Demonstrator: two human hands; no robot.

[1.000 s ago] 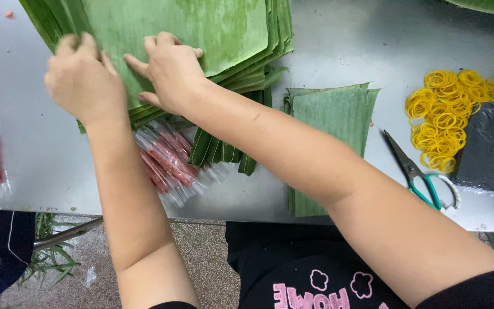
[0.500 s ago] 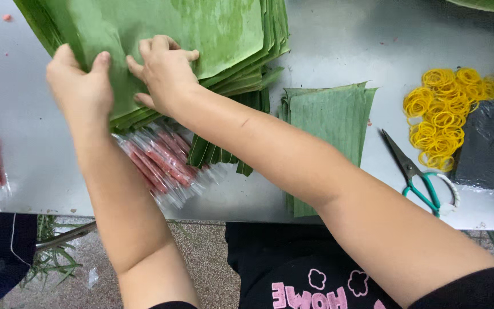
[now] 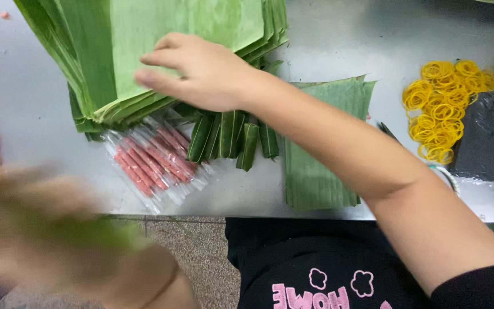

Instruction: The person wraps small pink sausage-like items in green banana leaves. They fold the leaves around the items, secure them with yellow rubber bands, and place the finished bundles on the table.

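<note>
Head camera, looking down: the right hand point(image 3: 201, 71) lies flat on the big stack of banana leaves point(image 3: 155, 51) at the upper left of the frame, fingers stretched out and pointing left, palm pressing the top sheet, nothing gripped. The stack's long axis runs from lower left up toward the top middle, so those fingers lie across it rather than along it. This hand is plainly the nearer one to the leaves.

Down in the lower left corner the left hand point(image 3: 58, 229) is a blur, well apart from the stack. There is a smear of green at it, perhaps a leaf, but I cannot tell whether the fingers are closed on anything.

Just below the stack's near edge sit clear packets of red sausages point(image 3: 155, 163), and beside them a row of small folded leaf bundles point(image 3: 232, 137), both partly tucked under the stack. A second pile of cut leaf sheets point(image 3: 315, 166) rests under the right forearm. Yellow rubber bands point(image 3: 444, 106) and a dark block point(image 3: 481, 137) lie at the right edge of the grey table point(image 3: 24, 91).
</note>
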